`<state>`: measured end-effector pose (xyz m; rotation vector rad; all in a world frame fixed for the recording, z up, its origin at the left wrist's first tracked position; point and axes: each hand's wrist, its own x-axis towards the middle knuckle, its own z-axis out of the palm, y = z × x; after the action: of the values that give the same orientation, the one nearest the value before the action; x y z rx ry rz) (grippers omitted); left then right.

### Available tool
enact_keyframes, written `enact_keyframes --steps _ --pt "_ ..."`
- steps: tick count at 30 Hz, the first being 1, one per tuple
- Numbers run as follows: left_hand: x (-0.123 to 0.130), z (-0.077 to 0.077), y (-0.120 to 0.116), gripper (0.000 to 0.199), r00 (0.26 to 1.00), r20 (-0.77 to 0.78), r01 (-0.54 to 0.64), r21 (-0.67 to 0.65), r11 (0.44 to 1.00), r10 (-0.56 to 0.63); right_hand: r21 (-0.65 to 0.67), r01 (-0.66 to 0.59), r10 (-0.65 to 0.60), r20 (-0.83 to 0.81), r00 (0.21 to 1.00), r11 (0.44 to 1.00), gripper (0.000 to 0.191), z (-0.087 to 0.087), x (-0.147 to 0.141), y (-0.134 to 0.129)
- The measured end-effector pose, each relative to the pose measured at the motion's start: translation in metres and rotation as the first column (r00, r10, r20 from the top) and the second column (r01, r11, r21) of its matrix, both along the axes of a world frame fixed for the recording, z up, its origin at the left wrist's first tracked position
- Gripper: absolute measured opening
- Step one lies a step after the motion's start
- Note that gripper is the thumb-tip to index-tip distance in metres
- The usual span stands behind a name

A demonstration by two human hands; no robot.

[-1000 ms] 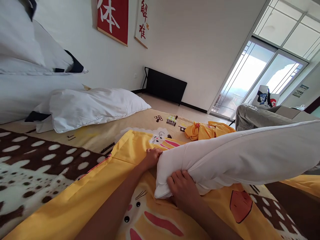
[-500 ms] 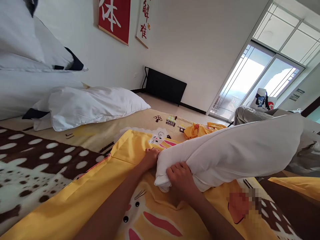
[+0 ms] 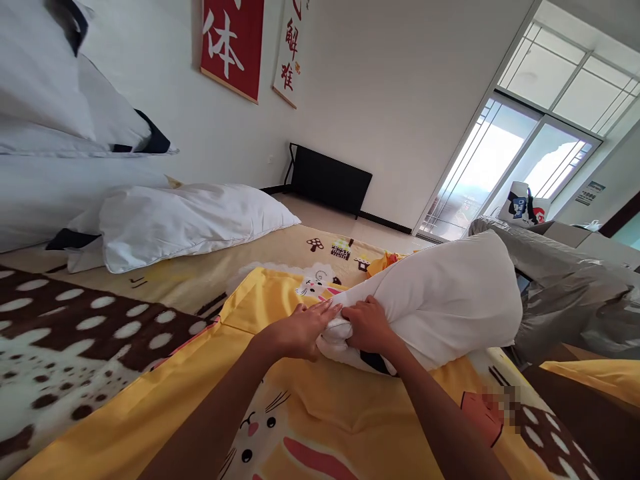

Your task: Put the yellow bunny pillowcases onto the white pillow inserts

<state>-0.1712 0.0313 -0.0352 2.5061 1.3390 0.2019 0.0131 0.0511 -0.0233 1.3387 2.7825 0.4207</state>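
A white pillow [image 3: 445, 293] lies at the centre right, its near end bunched up and a dark patch showing on its underside. My right hand [image 3: 367, 325] grips that bunched end, fingers curled into the fabric. Just left of it, my left hand [image 3: 303, 330] presses on the tip of the same end, its fingers closed against the cloth; the thumb side is partly hidden. Beneath both hands spreads a yellow cloth [image 3: 195, 373] with a printed rabbit face.
Another white pillow [image 3: 190, 220] rests at the left, beside stacked white pillows [image 3: 45, 100]. A patterned blanket [image 3: 95, 320] covers the surface. Grey plastic-wrapped bundles [image 3: 575, 293] sit at the right. A black folded panel [image 3: 330, 180] leans by the wall.
The pillow's far end has swung back and it looks shorter and more bunched. My left hand has come up onto its near end, and my right hand has shifted slightly up.
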Motion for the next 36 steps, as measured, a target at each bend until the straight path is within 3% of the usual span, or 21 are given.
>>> enact_keyframes --steps 2,4,8,15,27,29,31,34,36 --pt "0.014 -0.001 -0.008 0.105 0.998 -0.053 -0.044 0.008 0.999 0.044 -0.012 -0.001 0.001 0.019 1.000 1.000 0.027 0.004 0.000 0.008" --pt "0.033 -0.006 -0.011 0.109 0.986 -0.053 -0.153 0.101 0.983 0.159 -0.019 -0.004 0.005 0.026 1.000 1.000 0.029 0.007 0.000 0.014" --pt "0.062 -0.013 -0.009 0.086 0.945 -0.002 -0.314 0.270 0.910 0.327 -0.030 -0.001 0.001 0.021 1.000 1.000 0.029 0.007 0.003 0.022" --pt "0.057 -0.015 -0.003 0.040 0.958 0.025 -0.278 0.313 0.908 0.284 -0.048 -0.023 0.025 0.034 0.999 0.999 0.037 0.006 0.005 0.030" --pt "0.069 -0.027 -0.007 0.044 0.968 -0.098 -0.161 0.469 0.869 0.233 -0.108 -0.144 0.156 0.108 0.982 0.984 0.039 0.036 0.011 0.023" --pt "0.070 -0.028 -0.007 0.043 0.966 -0.111 -0.150 0.485 0.861 0.231 -0.112 -0.184 0.194 0.083 0.978 0.977 0.050 0.040 0.016 0.015" --pt "0.070 -0.029 -0.006 0.042 0.967 -0.114 -0.141 0.497 0.856 0.226 -0.035 -0.218 0.220 0.059 0.974 0.975 0.074 0.038 0.024 0.000" --pt "0.068 -0.028 -0.005 0.042 0.972 -0.099 -0.135 0.514 0.847 0.215 0.153 -0.180 0.170 0.072 0.983 0.972 0.109 0.020 0.044 -0.028" --pt "0.068 -0.027 -0.005 0.042 0.972 -0.090 -0.138 0.523 0.841 0.216 0.228 -0.129 0.110 0.095 0.989 0.965 0.117 0.000 0.062 -0.045"
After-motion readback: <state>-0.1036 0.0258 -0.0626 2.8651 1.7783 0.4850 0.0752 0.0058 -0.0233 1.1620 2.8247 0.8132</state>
